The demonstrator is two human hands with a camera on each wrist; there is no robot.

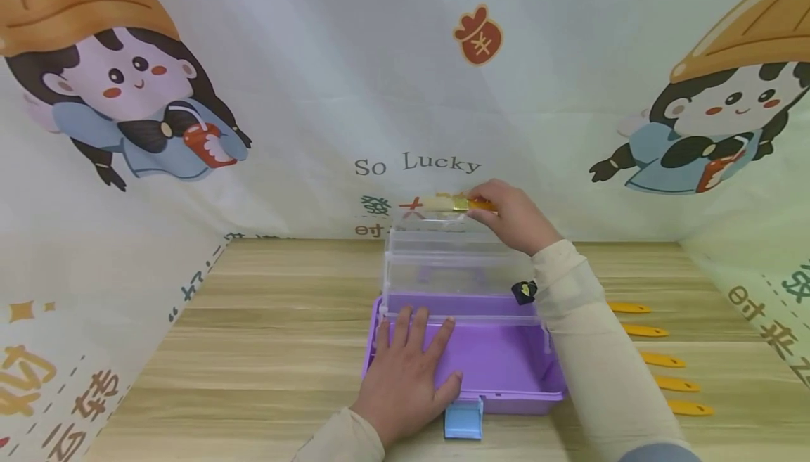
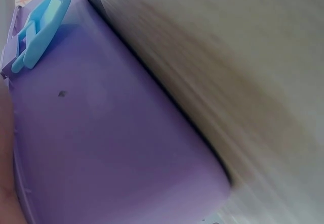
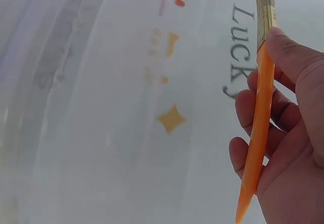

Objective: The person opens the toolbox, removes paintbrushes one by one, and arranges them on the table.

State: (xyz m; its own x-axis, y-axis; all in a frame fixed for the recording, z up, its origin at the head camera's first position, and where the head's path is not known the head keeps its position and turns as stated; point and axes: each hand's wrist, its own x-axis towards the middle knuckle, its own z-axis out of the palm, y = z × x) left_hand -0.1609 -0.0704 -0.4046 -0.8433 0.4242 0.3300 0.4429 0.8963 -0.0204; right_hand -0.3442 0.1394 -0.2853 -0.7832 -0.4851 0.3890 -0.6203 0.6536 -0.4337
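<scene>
A purple box point(image 1: 500, 353) with raised clear plastic trays point(image 1: 455, 276) stands on the wooden table. My left hand point(image 1: 408, 374) rests on its front left part with the fingers spread. Above the trays, my right hand point(image 1: 511, 214) pinches a paintbrush point(image 3: 260, 102) between thumb and fingers. The brush has an orange handle, a gold ferrule and pale bristles, which point left in the head view. A light blue latch point(image 1: 463, 420) hangs at the box's front edge, and the left wrist view shows this latch point(image 2: 45, 27) beside the purple front wall.
Several orange handles point(image 1: 680, 385) lie in a column on the table right of the box, partly behind my right sleeve point(image 1: 607, 349). A printed white cloth point(image 1: 316, 82) forms the back and sides. Wooden tabletop point(image 1: 253, 349) extends left of the box.
</scene>
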